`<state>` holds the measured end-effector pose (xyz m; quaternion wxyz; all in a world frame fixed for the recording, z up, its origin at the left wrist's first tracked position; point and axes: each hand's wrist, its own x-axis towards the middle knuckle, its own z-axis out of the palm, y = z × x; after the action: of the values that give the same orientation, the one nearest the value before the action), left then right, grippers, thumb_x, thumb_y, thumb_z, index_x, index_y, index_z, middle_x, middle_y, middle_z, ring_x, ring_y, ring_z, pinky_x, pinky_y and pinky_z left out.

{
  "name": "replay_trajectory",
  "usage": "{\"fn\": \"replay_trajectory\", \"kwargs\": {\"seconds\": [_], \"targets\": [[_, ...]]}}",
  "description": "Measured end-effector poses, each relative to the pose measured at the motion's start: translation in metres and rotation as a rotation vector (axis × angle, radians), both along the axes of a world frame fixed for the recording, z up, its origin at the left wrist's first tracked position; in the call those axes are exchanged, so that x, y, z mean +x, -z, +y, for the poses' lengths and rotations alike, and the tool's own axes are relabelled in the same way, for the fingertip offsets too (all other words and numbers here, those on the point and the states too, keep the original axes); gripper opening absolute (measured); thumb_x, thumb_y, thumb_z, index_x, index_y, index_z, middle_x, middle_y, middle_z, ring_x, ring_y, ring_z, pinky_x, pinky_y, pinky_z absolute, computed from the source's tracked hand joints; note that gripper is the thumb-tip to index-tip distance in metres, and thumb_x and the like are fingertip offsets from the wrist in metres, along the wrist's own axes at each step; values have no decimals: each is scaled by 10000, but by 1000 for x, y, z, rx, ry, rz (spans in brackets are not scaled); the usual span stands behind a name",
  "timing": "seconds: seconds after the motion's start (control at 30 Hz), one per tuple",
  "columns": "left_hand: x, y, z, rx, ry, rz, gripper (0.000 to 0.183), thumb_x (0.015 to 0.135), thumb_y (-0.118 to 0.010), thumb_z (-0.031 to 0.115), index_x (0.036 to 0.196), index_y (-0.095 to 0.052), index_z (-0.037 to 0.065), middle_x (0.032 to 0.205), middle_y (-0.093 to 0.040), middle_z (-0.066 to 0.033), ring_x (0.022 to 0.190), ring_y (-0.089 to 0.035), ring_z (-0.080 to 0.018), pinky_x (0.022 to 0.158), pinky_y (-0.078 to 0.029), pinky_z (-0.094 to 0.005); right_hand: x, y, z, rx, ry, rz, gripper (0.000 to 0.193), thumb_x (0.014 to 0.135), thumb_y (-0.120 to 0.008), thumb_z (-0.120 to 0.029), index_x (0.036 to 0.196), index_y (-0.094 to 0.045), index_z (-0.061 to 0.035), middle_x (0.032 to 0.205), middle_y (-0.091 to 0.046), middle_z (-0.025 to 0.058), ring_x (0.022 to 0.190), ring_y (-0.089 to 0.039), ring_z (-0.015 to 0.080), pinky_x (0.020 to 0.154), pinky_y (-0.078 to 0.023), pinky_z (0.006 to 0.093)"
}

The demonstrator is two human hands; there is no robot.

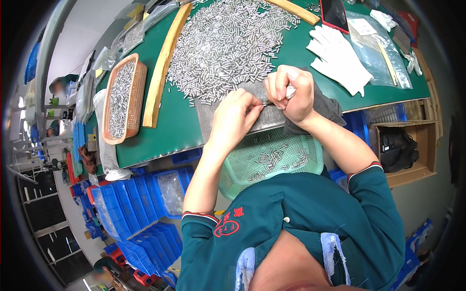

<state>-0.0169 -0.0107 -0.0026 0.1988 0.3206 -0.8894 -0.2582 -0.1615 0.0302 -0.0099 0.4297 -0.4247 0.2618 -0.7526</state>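
Observation:
My left hand (pixel 234 115) is closed in a pinch, with a small metal pin (pixel 264 103) at its fingertips, mostly hidden. Facing it, my right hand (pixel 294 94) is curled round a small white thing (pixel 290 92) whose kind I cannot make out. Both hands hover over a grey metal plate (pixel 206 119) at the table's front edge. Beyond them spreads a large heap of short shiny metal pins (pixel 223 46). Below the hands, against my body, a mint green plastic basket (pixel 233 167) holds a loose scatter of similar pins.
Wooden strips (pixel 165 68) border the heap. On the left stands an orange basket (pixel 141 92) full of pins. A white glove (pixel 337 60), a red-edged phone (pixel 334 14) and plastic bags (pixel 374 53) lie at right. A dark cloth (pixel 324 109) hangs near my right wrist; blue bins (pixel 131 203) stand below.

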Motion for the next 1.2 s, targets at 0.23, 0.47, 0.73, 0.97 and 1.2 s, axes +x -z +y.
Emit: {"fn": "replay_trajectory", "kwargs": {"seconds": [0.23, 0.47, 0.73, 0.97, 1.2], "targets": [[0, 1, -5, -72, 46, -71, 96, 716, -621, 126, 734, -559, 56, 705, -513, -62, 715, -519, -237, 652, -423, -350, 3, 7, -4, -128, 37, 143, 358, 816, -363, -177, 499, -393, -15, 476, -432, 56, 432, -400, 95, 402, -307, 233], [-1, -6, -1, -84, 37, -82, 101, 723, -618, 139, 771, -563, 70, 692, -515, -56, 710, -538, -230, 650, -433, -345, -4, -1, -3, 33, 28, -99, 375, 881, -284, -260, 565, -345, -67, 428, -299, 3, 361, -236, 73, 343, -225, 214], [-4, -9, -6, -136, 145, -112, 79, 727, -590, 104, 797, -567, 75, 743, -514, -64, 727, -546, -231, 651, -442, -344, -6, 0, -2, 12, 2, -158, 360, 864, -302, -204, 567, -396, -23, 459, -383, 54, 363, -287, 74, 347, -245, 214], [1, -5, -7, -106, 247, 18, 54, 742, -563, 86, 792, -577, 72, 773, -533, -73, 729, -551, -247, 642, -443, -350, -6, 2, -3, 4, -53, -159, 366, 874, -310, -211, 572, -403, -28, 465, -390, 47, 366, -293, 71, 346, -251, 211], [0, -6, 4, -38, -19, -60, 102, 718, -627, 124, 769, -568, 59, 717, -536, -67, 689, -544, -234, 629, -438, -342, -5, 0, -2, 2, -132, -159, 370, 881, -306, -212, 575, -406, -29, 469, -395, 46, 367, -295, 72, 351, -259, 211]]}}
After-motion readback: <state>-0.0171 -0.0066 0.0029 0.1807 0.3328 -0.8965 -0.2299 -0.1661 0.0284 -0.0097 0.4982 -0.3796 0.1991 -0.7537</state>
